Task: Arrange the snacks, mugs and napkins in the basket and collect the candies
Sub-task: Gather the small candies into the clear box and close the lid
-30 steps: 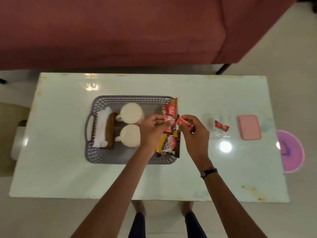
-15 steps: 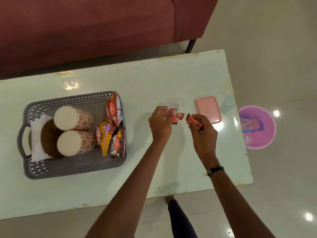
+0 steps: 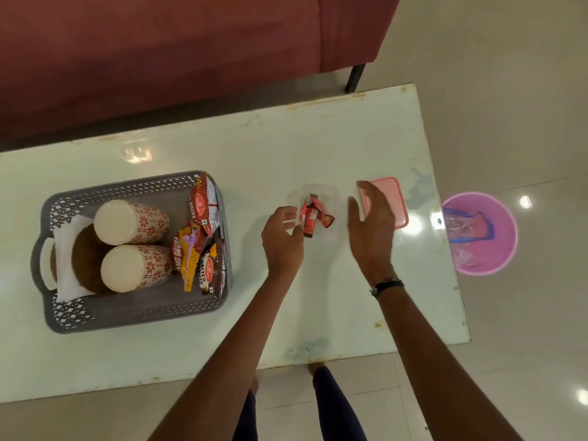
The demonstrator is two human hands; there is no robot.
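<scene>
A grey basket (image 3: 133,310) on the table's left holds two patterned mugs (image 3: 130,221) lying on their sides, white napkins (image 3: 65,275) and several snack packets (image 3: 199,230). To its right a small clear container (image 3: 331,194) holds several red candies (image 3: 313,214). My left hand (image 3: 281,241) rests at the container's left edge, thumb and finger pinching one candy's lower end. Spread and holding nothing, my right hand (image 3: 370,227) hovers just right of the container, partly over a pink lid (image 3: 393,198).
A red sofa (image 3: 159,58) stands behind the pale glass table (image 3: 254,148). A pink bin (image 3: 480,233) with a plastic liner sits on the floor past the table's right edge. My legs show below the front edge.
The view has swung right. Both hands carried candies from near the basket to the clear container. My right hand has released its candy and spread apart.
</scene>
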